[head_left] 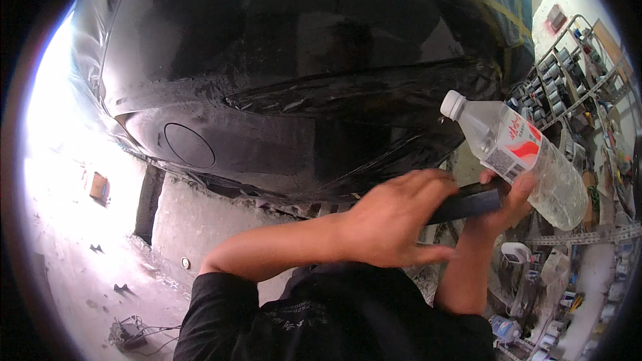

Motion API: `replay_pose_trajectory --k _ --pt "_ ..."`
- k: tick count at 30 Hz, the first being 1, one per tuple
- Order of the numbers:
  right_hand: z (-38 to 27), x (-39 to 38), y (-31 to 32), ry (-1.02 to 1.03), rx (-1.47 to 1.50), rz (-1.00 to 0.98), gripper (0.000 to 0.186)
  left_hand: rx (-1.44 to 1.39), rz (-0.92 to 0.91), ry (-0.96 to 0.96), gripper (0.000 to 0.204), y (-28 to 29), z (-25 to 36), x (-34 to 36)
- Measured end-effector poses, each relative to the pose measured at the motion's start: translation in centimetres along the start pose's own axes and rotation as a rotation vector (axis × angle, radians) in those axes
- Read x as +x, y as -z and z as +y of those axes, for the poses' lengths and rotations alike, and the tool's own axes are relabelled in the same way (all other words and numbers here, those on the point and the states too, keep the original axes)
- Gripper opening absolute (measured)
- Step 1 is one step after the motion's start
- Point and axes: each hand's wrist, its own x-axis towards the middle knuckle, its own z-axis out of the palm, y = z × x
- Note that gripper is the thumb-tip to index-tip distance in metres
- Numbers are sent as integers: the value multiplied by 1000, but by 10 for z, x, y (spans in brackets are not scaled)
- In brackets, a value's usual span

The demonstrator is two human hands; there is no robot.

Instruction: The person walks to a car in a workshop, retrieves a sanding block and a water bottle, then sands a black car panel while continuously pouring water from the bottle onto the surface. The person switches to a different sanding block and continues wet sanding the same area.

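Note:
My left hand (394, 220) is slightly blurred over the near end of a dark, bar-shaped block (471, 204), thumb spread apart and fingertips at the block's edge; I cannot tell whether they touch it. My right hand (505, 207) grips that block together with a clear plastic bottle (555, 190), which has a white cap and a red-and-white label and tilts up toward the left. Beyond both hands lies a dark, glossy car body panel (281, 147) with a round fuel flap, scuffed and partly wet-looking.
Plastic sheeting and yellow tape (498, 3) cover the car's upper right. Metal racks (562, 110) of cans and supplies line the right. A small cardboard box (99, 186) sits at the bright left, with cables and a dark device (130, 334) on the floor below.

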Motion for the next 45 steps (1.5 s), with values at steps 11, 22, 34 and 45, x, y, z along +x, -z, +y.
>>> replay_pose_trajectory --k 11,22,34,45 --pt "2 -9 32 -321 286 59 61 -299 -211 88 64 -34 -11 56" --pt "16 11 31 -347 397 125 75 -311 -332 442 67 -10 9 49" --pt "26 25 31 -45 366 -63 69 1036 17 -68 56 155 -19 -9" --pt "10 -21 -24 19 313 90 69 1373 -101 -369 71 203 -46 25"
